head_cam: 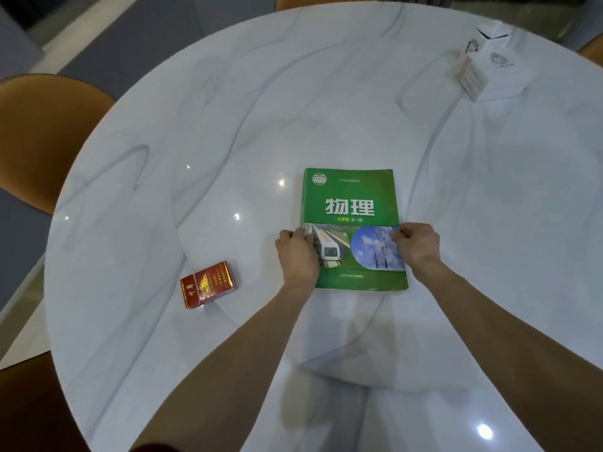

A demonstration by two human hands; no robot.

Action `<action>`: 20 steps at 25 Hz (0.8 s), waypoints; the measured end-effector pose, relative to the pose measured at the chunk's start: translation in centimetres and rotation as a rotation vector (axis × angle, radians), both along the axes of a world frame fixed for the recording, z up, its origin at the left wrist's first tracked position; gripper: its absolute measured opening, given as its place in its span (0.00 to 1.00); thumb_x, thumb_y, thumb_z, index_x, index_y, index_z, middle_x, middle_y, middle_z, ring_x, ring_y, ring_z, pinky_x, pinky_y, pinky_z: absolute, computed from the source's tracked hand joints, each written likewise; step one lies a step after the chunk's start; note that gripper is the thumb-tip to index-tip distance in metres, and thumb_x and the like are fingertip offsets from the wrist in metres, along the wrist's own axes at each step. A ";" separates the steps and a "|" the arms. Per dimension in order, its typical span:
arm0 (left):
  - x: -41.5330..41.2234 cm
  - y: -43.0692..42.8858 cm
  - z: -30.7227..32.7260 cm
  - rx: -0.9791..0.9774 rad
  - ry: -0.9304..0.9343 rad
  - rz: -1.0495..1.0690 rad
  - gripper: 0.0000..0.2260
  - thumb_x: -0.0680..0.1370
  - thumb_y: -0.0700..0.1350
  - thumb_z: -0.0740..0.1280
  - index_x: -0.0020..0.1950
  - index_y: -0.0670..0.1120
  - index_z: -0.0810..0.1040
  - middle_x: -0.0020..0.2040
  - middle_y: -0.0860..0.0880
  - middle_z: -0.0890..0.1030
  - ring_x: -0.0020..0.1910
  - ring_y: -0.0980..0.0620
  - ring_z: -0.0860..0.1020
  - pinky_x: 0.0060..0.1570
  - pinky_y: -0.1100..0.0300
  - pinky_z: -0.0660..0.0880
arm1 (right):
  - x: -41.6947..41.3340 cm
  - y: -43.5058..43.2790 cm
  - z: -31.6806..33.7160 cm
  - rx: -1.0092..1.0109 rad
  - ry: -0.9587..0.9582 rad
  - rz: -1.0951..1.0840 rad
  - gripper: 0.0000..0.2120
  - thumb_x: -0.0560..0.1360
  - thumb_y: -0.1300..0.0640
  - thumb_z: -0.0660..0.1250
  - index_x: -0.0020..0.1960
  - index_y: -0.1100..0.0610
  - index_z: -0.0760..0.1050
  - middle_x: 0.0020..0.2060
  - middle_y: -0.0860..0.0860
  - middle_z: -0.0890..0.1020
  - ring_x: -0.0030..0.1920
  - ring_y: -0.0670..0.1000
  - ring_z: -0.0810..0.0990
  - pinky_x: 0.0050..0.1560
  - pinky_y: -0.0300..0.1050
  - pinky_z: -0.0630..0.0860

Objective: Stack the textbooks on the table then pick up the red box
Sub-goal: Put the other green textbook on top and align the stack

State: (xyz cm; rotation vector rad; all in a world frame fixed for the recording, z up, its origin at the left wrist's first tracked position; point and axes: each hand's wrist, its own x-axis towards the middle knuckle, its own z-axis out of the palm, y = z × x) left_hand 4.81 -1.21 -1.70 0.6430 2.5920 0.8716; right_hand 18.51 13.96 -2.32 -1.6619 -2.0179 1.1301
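Observation:
A green textbook (pixel 350 203) with white characters, a train picture and a snowy tree picture lies flat in the middle of the white marble table (pixel 228 141). More page edges show beneath its left side, so it lies on another book. My left hand (pixel 298 252) grips the stack's left edge near the front. My right hand (pixel 417 244) grips the right edge, thumb on the cover. The red box (pixel 208 283), a small pack with gold print, lies on the table to the left of my left hand, apart from the books.
A white tissue box (pixel 492 50) with a small pink-edged pack (pixel 473 78) leaning on it stands at the far right. Orange-brown chairs (pixel 42 135) ring the round table at the left and back. The table's curved edge runs close by the red box's left.

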 end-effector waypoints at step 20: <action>-4.4 -7.0 4.2 -0.181 0.135 -0.348 0.16 0.80 0.46 0.58 0.67 0.43 0.71 0.60 0.41 0.76 0.60 0.43 0.74 0.57 0.50 0.73 | -2.2 -7.3 7.9 0.474 -0.446 0.537 0.13 0.78 0.58 0.57 0.55 0.63 0.75 0.52 0.60 0.78 0.50 0.59 0.76 0.50 0.50 0.74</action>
